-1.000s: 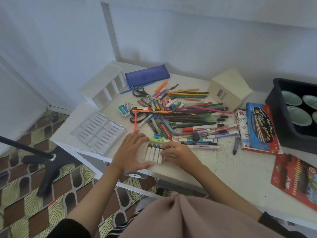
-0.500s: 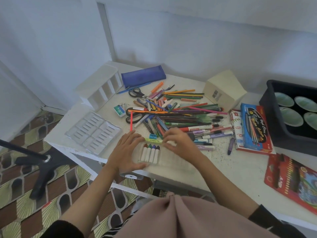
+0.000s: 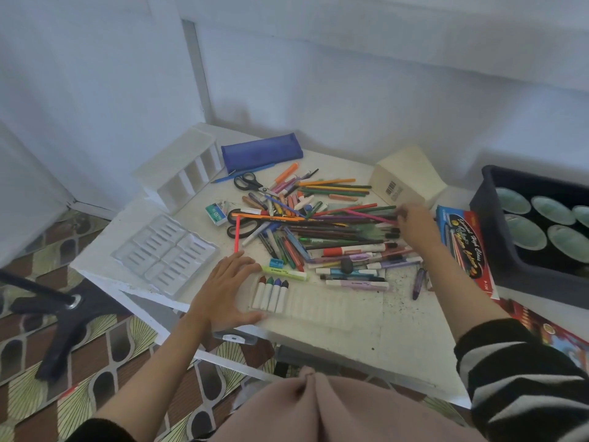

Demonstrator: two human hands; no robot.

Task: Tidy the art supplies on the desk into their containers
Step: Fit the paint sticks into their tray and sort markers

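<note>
Head view: crayon tray (image 3: 318, 306), near edge, is steadied by the flat, open left hand (image 3: 223, 291); right hand (image 3: 414, 226) reaches the pile (image 3: 318, 228) at far right, grip indiscernible; one crayon should be pinched singly.

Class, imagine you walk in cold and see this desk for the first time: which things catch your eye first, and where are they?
First, the jumbled pile of pens and pencils across the middle of the desk, with the right hand reaching into its far right edge. Nearer the person, the left hand rests beside a ridged tray holding four crayons at its left end. A blue pencil case lies at the back.
</note>
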